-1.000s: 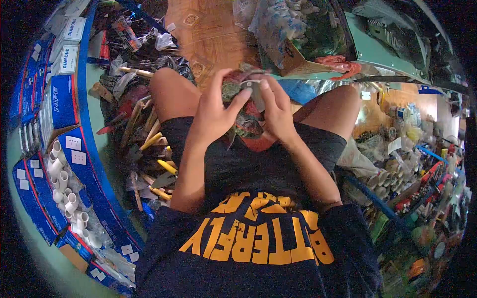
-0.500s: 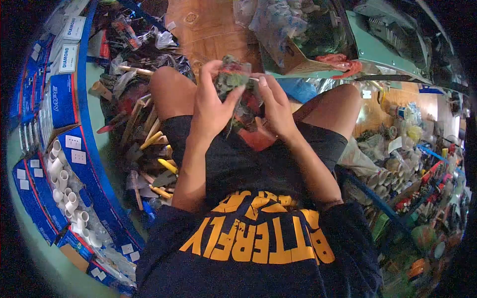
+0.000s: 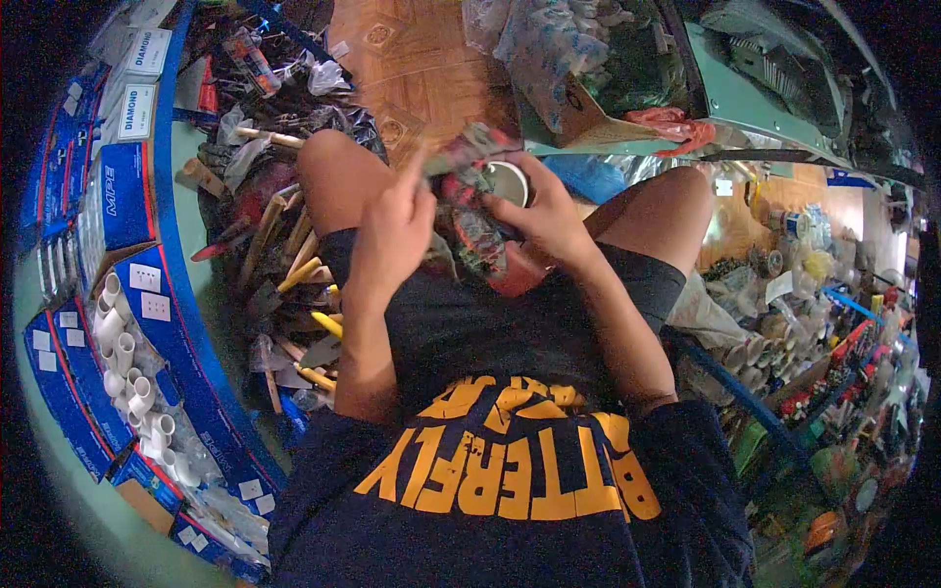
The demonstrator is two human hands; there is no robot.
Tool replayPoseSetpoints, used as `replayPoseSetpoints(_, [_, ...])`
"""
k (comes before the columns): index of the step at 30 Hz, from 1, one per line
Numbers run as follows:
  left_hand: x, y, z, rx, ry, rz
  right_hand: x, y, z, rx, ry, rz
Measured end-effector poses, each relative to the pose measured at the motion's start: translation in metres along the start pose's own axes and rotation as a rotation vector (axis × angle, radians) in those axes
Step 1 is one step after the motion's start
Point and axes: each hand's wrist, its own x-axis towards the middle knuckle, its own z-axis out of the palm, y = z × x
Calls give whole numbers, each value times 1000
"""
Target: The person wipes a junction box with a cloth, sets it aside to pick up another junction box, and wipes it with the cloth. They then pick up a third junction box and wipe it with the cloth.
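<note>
Between my hands, above my lap, is a crumpled cloth [image 3: 472, 211] patterned in red, green and grey. My right hand [image 3: 549, 218] is closed round a round, pale-rimmed object [image 3: 509, 184], perhaps a cup or pipe piece, with the cloth against it. At the cloth's left edge is my left hand [image 3: 394, 227], blurred, its fingers pointing up; whether it grips the cloth is unclear. A red part [image 3: 520, 272] hangs at the bottom of the bundle.
Blue boxes [image 3: 127, 196] line the left, one holding white pipe fittings [image 3: 125, 355]. Wooden-handled tools [image 3: 299, 274] lie by my left leg. A cardboard box [image 3: 588, 118] stands ahead, and mixed goods [image 3: 774, 353] crowd the right.
My left hand has moved down and left, and its fingers have straightened. The cloth has shifted and spread, and the round rim now shows beside my right hand.
</note>
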Motion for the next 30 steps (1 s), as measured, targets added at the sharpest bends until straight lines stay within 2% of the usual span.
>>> replayPoseSetpoints(1, [3, -11, -2, 81, 110, 12, 0, -4, -4, -36, 24, 8])
replayPoseSetpoints(2, [12, -29, 1, 233, 417, 310, 0, -8, -7, -71, 47, 15])
replayPoseSetpoints(3, [15, -43, 0, 234, 420, 310, 0, -12, -10, -71, 46, 13])
replayPoseSetpoints(5, [17, -57, -4, 97, 469, 48, -1, -18, -15, -19, 53, 22])
replayPoseSetpoints(6, [16, -56, -1, -96, 517, 5, 0, -14, -17, -10, 63, 19])
replayPoseSetpoints(7, [12, -53, 1, -97, 519, 5, 1, -15, -18, -12, 62, 18])
replayPoseSetpoints(9, [-2, -19, -4, 15, 519, 285, 0, -15, -17, -38, 105, 11])
replayPoseSetpoints(10, [-8, -9, -2, -121, 362, 341, -1, -15, -16, -39, 103, 13])
replayPoseSetpoints(11, [-12, -3, 7, -300, 174, 199, -1, -16, -14, -84, 123, 0])
replayPoseSetpoints(12, [-13, 4, 18, -561, 82, 115, -2, -16, -10, -129, 140, -15])
replayPoseSetpoints(13, [-10, 6, 34, -701, 101, 8, -2, -18, -6, -129, 130, -17])
replayPoseSetpoints(15, [-5, 7, 43, -436, 205, 38, -5, -22, 1, -239, 131, -80])
replayPoseSetpoints(18, [0, -10, 44, -576, 181, -21, -3, -18, 4, -233, 138, -75])
replayPoseSetpoints(19, [0, -15, 41, -379, 258, 50, -2, -15, 2, -231, 154, -76])
replayPoseSetpoints(21, [-6, 7, 32, -151, 465, 62, -2, -12, -1, -191, 158, -56])
replayPoseSetpoints(22, [-6, 3, 32, -147, 468, 60, -1, -12, -1, -96, 138, -17])
replayPoseSetpoints(24, [-4, -6, 29, 289, 540, 303, -1, -12, 2, 1, 116, 21])
replayPoseSetpoints(27, [-10, 6, 17, 458, 449, 258, -1, -9, -1, -37, 119, 31])
replayPoseSetpoints(30, [-9, 2, 5, 406, 393, 193, 2, 0, -11, -50, 180, 63])
